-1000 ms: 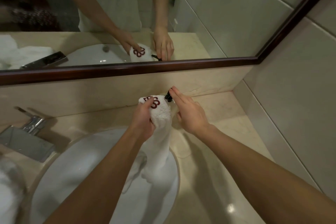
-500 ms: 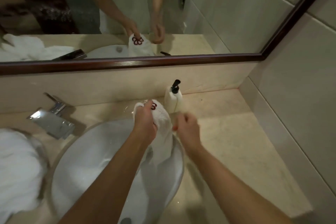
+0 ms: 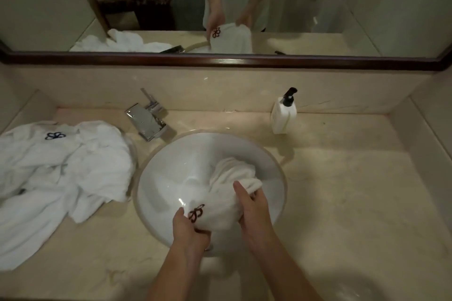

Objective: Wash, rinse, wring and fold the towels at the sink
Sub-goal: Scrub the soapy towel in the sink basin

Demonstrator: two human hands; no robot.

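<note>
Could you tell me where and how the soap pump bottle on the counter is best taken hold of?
Probably round the flat white body of the soap bottle, below the black pump, coming from the front right, where the counter is bare. It stands upright near the back wall, right of the basin; its nozzle points up and right, so the fingers should wrap the sides, leaving the pump head clear.

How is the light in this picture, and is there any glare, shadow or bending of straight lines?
Head view: dim, warm light; a small glare spot on the sink wall; the soap bottle throws a shadow toward the sink; the mirror frame bows from the wide lens; the hands are fairly sharp.
</note>
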